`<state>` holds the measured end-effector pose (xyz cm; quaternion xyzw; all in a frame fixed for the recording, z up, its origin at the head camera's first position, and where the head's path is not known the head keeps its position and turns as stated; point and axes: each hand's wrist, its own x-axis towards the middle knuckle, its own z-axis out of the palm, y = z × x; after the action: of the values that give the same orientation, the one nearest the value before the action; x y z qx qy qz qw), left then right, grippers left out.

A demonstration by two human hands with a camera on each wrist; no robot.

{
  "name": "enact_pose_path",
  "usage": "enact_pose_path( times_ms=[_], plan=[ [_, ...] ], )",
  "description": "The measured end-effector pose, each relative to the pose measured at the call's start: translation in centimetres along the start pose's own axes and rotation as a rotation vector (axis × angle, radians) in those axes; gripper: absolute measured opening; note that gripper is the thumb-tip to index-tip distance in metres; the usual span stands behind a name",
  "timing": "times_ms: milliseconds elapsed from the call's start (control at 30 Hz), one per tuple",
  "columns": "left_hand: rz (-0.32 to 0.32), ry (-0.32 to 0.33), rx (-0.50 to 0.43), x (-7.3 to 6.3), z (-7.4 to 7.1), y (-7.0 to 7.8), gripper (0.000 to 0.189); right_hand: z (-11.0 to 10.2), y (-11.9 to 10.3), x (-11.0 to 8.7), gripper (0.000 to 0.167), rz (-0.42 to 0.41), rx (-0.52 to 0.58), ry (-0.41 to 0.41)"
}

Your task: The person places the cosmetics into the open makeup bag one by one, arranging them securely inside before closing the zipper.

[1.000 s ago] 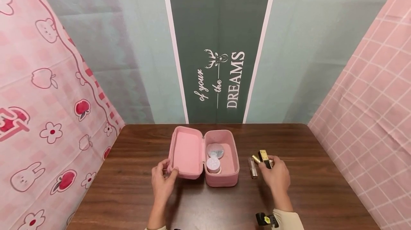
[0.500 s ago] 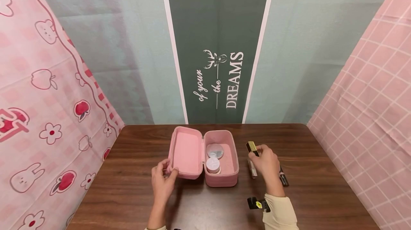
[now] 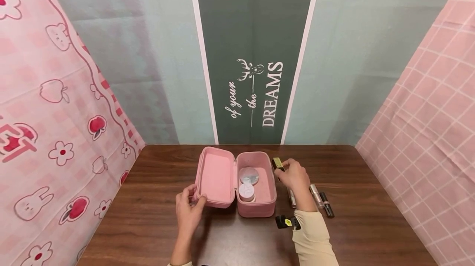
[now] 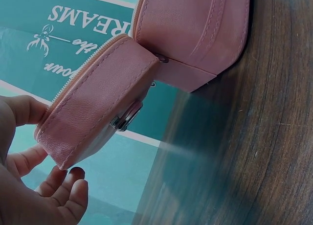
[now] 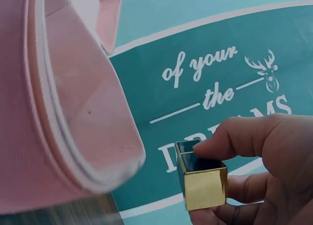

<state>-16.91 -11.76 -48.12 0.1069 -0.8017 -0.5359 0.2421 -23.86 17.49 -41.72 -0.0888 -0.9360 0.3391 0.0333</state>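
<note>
A pink zip-up cosmetic case (image 3: 257, 210) stands open on the table, its lid (image 3: 217, 177) swung out to the left. My left hand (image 3: 188, 211) pinches the lid's outer edge between thumb and fingers, as the left wrist view also shows. Inside the case lie a round silvery compact (image 3: 248, 174) and a small jar with a white lid (image 3: 246, 191). In my right hand (image 3: 296, 176) I hold a square black lipstick tube (image 5: 205, 188) with a gold end, thumb on one side. It is beside the case's right rim.
Right of the case lie a slim tube (image 3: 292, 201), partly hidden by my right arm, a clear tube with a pale cap (image 3: 315, 194) and a black tube (image 3: 326, 205). The brown wooden table (image 3: 363, 224) ends at a printed fabric backdrop (image 3: 252, 18).
My right hand has lifted the lipstick from the group of tubes and carried it left to the case's right rim. The left hand keeps its grip on the lid.
</note>
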Motion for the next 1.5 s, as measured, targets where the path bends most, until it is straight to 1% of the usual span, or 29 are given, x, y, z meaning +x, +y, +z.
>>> enact_pose_path(
  times_ms=[200,367,500,767,1000,1133,1333,1500],
  plan=[
    [0.008,-0.003,-0.009,0.2,0.1,0.0,0.037,0.9,-1.0,1.4,0.033,0.035,-0.036,-0.055],
    [0.009,0.000,-0.007,0.2,0.1,0.0,0.037,1.8,-1.7,2.5,0.031,0.075,-0.040,-0.095],
    [0.017,0.002,-0.005,0.1,0.2,0.0,0.037,2.4,-2.1,3.1,0.031,0.079,-0.054,-0.097],
    [0.017,0.014,-0.012,0.1,0.4,-0.1,0.037,3.6,-2.1,4.1,0.029,0.065,-0.059,-0.071],
    [-0.001,0.004,-0.017,0.0,0.4,-0.1,0.037,4.2,-2.0,4.6,0.032,0.070,-0.052,-0.062],
    [-0.001,0.005,-0.019,0.0,0.3,0.0,0.037,4.5,-2.1,4.7,0.033,0.071,-0.051,-0.048],
    [0.004,0.009,-0.013,-0.1,0.3,0.0,0.037,4.4,-1.9,4.4,0.033,0.084,-0.073,-0.033],
    [0.004,0.014,-0.011,-0.1,0.2,-0.1,0.037,4.0,-1.8,3.9,0.034,0.047,-0.069,-0.050]
  ],
)
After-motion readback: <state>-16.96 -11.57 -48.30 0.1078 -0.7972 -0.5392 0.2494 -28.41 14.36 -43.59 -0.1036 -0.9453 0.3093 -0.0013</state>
